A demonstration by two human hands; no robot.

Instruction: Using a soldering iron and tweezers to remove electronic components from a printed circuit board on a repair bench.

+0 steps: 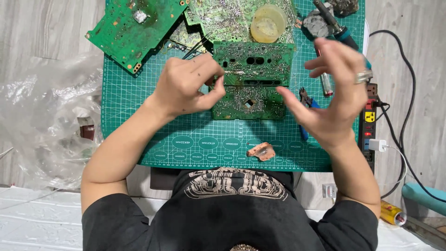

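A crumpled clear plastic bag (pixel 44 121) fills the left middle of the frame. A small yellow can with a printed label (pixel 391 214) lies on its side at the lower right. A little yellow square label (pixel 370 116) sits on the black power strip (pixel 370 135) at the right edge.

Green cutting mat (pixel 139 116) carries circuit boards (pixel 251 81); pliers (pixel 304 104).
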